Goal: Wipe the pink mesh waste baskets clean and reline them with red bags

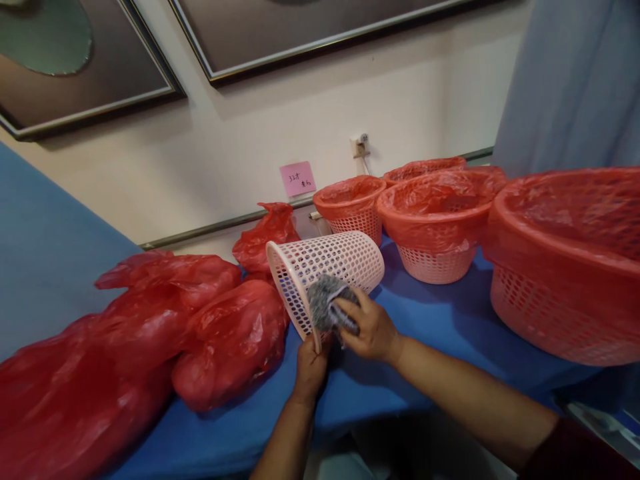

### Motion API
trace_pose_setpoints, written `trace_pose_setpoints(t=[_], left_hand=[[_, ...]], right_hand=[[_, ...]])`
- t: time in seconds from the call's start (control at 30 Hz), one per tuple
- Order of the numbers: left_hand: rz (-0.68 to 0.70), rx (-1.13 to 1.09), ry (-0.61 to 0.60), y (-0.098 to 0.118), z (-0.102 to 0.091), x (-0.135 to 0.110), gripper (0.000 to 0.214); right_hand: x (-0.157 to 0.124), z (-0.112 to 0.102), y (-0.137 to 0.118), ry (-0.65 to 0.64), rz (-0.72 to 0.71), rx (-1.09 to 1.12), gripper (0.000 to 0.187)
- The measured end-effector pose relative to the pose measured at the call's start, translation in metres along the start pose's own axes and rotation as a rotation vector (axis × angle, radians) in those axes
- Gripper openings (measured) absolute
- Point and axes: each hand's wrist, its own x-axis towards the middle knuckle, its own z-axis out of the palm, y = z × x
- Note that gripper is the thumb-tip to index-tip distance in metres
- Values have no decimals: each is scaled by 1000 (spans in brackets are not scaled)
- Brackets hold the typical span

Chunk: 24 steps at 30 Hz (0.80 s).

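A pale pink perforated plastic wastebasket [345, 257] lies on its side over the blue-covered table [405, 313], its open mouth facing left. My left hand [311, 365] grips the basket's rim at its lower edge, fingers closed around it and partly hidden. In my right hand [373, 330] is a bunched grey cleaning cloth [325, 303], pressed against the outside of the basket near the rim. The cloth covers some of the holes there.
Red plastic bags [225, 340] with bulging contents are heaped on the left. Baskets lined with red bags, including a large basket [565, 307] and a mid-sized basket [435, 260], stand along the right. A pink note [298, 179] and a socket [360, 145] are on the wall.
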Motion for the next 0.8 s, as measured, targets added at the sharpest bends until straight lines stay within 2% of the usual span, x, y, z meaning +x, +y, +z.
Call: trace_pose_setpoints(t=[0.13, 0.2, 0.27, 0.4, 0.5, 0.63, 0.73, 0.8], left_hand=[[-5, 18, -24, 2, 3, 4, 55], [8, 34, -31, 1, 4, 6, 52], [18, 53, -27, 1, 4, 6, 49], [14, 152, -51, 11, 4, 1, 44], [47, 217, -72, 37, 6, 0, 46], [120, 90, 65, 86, 9, 12, 55], [99, 32, 120, 108, 14, 22, 52], [92, 39, 109, 107, 17, 22, 52]], right_hand=[[8, -9, 71, 306, 575, -153, 52], [2, -11, 94, 339, 660, -193, 53], [-8, -9, 97, 321, 560, -189, 52], [-20, -2, 71, 236, 249, -156, 49], [-21, -1, 55, 138, 82, -122, 51], [-21, -2, 47, 18, -113, -67, 54], [-22, -2, 42, 34, -205, -88, 52], [-23, -3, 38, 85, -249, -109, 52]])
